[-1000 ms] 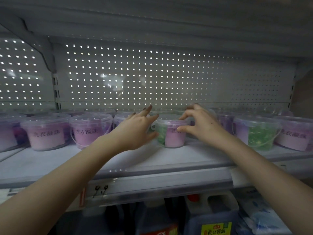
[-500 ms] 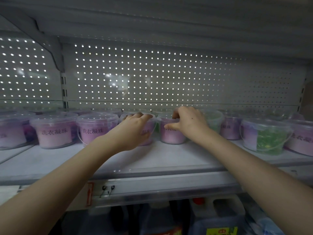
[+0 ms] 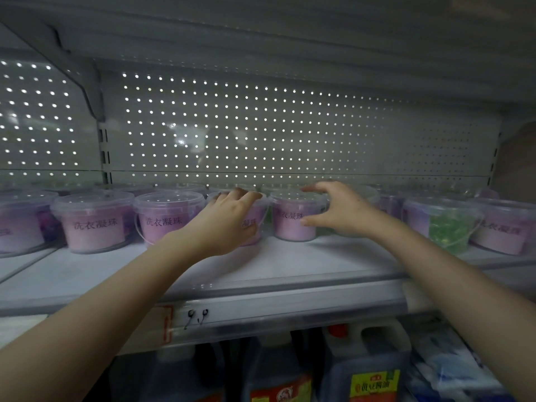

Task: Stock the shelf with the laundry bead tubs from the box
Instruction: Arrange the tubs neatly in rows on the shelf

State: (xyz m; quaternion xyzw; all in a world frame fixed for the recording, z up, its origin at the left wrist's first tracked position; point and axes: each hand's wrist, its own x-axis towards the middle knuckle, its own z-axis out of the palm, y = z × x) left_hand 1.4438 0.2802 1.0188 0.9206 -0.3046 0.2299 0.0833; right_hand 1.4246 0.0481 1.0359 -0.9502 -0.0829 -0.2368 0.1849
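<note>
Head view: a dim shop shelving bay; perforated back panel [image 3: 290, 126] with light showing through its holes
Shelf: pale shelf [image 3: 261, 265] under an upper board; a clear rail runs along its front edge
Lower level: dark bottles stand below; one yellow label [image 3: 374, 384] reads 黄豆酱油
Tub row: clear lidded tubs stand upright, side by side, along the back of the shelf; pink labels read 洗衣凝珠, as on the labelled tub [image 3: 168, 216]; most hold purple beads; the green-bead tub [image 3: 443, 224] stands towards the right
Left hand: left hand [image 3: 223, 224] grips the covered tub [image 3: 256, 224]; fingers curled over its lid
Right hand: right hand [image 3: 339, 210] spread wide beside the middle tub [image 3: 293, 219]; thumb tip at its label, forefinger above the lid; fingers not clasped round it
Price tag: price tag [image 3: 197, 316] on the rail; handwritten 9.9
</note>
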